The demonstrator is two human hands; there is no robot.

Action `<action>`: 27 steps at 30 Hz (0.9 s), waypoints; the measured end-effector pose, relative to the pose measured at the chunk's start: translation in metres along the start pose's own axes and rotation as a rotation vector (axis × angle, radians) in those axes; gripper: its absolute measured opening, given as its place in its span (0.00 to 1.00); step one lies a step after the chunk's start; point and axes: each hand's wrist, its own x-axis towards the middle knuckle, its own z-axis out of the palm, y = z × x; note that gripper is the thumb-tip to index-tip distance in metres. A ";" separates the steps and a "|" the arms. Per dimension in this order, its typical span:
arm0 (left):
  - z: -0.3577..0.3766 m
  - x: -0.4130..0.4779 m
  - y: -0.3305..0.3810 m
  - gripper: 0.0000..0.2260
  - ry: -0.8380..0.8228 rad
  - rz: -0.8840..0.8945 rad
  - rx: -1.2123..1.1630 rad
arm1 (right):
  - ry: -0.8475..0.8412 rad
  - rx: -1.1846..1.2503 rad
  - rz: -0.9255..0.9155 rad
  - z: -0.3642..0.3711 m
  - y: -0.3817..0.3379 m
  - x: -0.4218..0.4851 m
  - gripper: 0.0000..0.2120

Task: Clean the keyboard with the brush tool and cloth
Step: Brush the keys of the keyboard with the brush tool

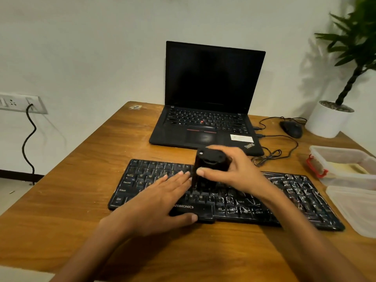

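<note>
Your right hand [234,173] fingers clamp the brush tool [207,166] upright, tip on the keyboard [295,192]; left hand [160,198] fingers lie straight on it.

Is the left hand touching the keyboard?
Touching. The head view shows the left hand lying flat on the keyboard, fingers straight over the keys, thumb at its front edge.

Looking like a small office or home desk: wooden bench [71,190] sitting against a white wall [81,47], carrying laptop [211,78], wired mouse [291,128], keyboard [284,190]; potted plant [327,121] standing beside, cable [28,143] hanging from wall socket [18,102].
</note>
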 end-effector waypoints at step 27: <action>-0.018 0.011 0.002 0.43 -0.049 -0.024 -0.063 | 0.092 -0.051 0.042 -0.038 0.001 -0.004 0.11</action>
